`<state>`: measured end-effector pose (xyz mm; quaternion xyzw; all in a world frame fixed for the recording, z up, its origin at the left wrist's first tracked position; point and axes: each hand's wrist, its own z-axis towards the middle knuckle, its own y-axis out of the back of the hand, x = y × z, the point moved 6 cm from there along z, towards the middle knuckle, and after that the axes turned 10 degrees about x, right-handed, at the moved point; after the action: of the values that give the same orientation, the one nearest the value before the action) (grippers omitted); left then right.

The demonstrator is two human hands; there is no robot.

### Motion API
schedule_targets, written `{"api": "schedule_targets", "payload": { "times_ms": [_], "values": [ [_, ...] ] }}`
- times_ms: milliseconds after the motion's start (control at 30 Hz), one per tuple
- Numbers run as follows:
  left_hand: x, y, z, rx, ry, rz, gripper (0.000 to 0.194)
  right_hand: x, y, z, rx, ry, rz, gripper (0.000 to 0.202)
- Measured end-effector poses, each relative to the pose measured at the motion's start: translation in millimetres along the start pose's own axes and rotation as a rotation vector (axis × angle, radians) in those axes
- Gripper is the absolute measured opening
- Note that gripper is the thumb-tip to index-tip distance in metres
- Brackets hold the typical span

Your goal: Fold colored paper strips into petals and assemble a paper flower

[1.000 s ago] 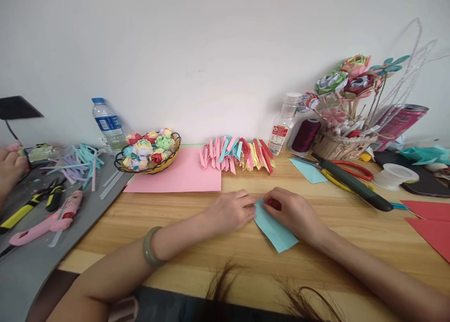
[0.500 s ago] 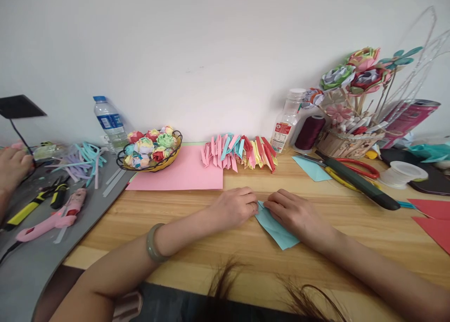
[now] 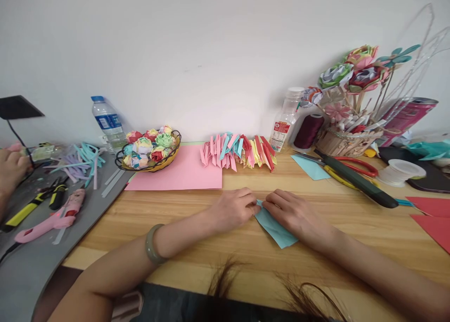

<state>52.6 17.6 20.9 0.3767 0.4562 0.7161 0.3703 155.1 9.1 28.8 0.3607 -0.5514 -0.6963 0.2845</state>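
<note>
Counter [image 3: 190, 263], pale wood w/ streaky grain, vs. white wall [image 3: 211, 41]; grey surface [image 3: 31, 265] at lower L of frame. Light-blue paper [image 3: 278, 230], thin & matte, just R of lower ctr; L hand [image 3: 234, 209] & R hand [image 3: 295, 214] have fingers pinched on its upper end. Mid-L: oval basket [image 3: 168, 164] of crumpled paper flowers [image 3: 143, 145], partly on flat pink sheet [image 3: 191, 177]. Ctr: spiky row of folded paper pcs [image 3: 230, 151].

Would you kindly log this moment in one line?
left hand: at far end of blue paper | right hand: on blue paper | surface: wooden table
</note>
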Motion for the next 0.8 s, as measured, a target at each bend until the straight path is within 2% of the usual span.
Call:
{"api": "schedule_targets", "payload": {
  "times_ms": [300, 533, 800],
  "values": [
    [1.6, -2.7, 1.8, 0.020, 0.054, -0.045, 0.032, 0.2, 0.7, -0.1, 0.016, 0.014, -0.008, 0.025],
    [4.4, -2.4, 2.1, 0.081, 0.058, -0.131, 0.030, -8.0, -6.6, 1.7, 0.079, -0.029, 0.109, 0.022],
    [4.5, 2.6, 3.6, 0.064, 0.081, -0.132, 0.031, -23.4, -1.6, -5.5, 0.157, 0.013, 0.265, 0.037]
  ]
}}
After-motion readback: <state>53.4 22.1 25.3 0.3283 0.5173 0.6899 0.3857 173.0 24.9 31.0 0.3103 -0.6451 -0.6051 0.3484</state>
